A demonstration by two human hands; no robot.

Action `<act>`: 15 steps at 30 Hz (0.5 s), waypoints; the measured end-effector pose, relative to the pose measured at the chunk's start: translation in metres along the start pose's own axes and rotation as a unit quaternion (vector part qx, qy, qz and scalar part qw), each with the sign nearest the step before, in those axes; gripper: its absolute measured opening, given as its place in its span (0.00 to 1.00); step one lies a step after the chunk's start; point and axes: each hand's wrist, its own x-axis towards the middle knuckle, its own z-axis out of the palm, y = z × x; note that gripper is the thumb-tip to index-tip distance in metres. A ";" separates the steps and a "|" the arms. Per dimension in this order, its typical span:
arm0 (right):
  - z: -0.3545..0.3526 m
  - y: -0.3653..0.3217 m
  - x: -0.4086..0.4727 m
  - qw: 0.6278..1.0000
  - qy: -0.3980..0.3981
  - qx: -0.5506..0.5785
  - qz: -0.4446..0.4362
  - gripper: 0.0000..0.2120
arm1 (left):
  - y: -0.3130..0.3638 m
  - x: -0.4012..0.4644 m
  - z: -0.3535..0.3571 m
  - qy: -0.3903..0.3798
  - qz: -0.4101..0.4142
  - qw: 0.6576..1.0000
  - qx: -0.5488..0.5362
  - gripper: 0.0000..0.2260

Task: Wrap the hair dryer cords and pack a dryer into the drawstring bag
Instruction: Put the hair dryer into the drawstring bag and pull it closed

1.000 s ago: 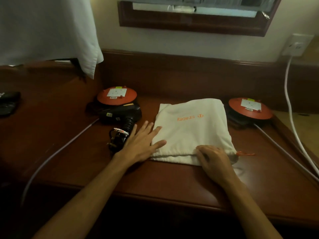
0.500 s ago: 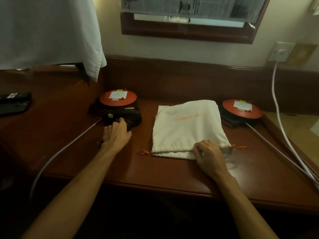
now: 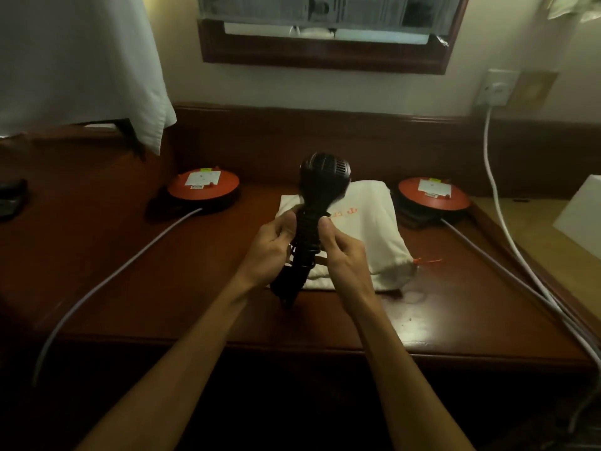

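Both of your hands are closing their grip on one black plastic hair dryer: your left hand is curling round the cord-wound handle from one side, your right hand is pinching it from the other, thumbs pointing up. You are holding the dryer upright above the desk, its round grille facing you. Its black coiled cord is looking already wrapped. Packing is remaining: the cream cloth drawstring bag is lying flat behind your hands. Whether its mouth is open, I cannot tell.
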 end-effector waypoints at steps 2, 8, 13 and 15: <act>-0.015 0.004 0.001 1.000 0.000 0.012 0.014 0.20 | -0.005 0.010 0.006 -0.043 -0.041 0.998 -0.002 0.28; -0.051 0.018 -0.008 0.991 0.022 0.117 0.061 0.14 | -0.013 0.025 0.023 -0.110 -0.081 0.990 0.043 0.25; -0.079 0.012 -0.017 0.985 0.044 0.141 0.085 0.20 | -0.032 0.022 0.017 -0.088 -0.012 0.980 0.180 0.10; -0.088 0.014 -0.017 0.988 0.047 0.119 0.084 0.23 | -0.045 0.018 0.014 -0.112 -0.038 0.956 0.269 0.10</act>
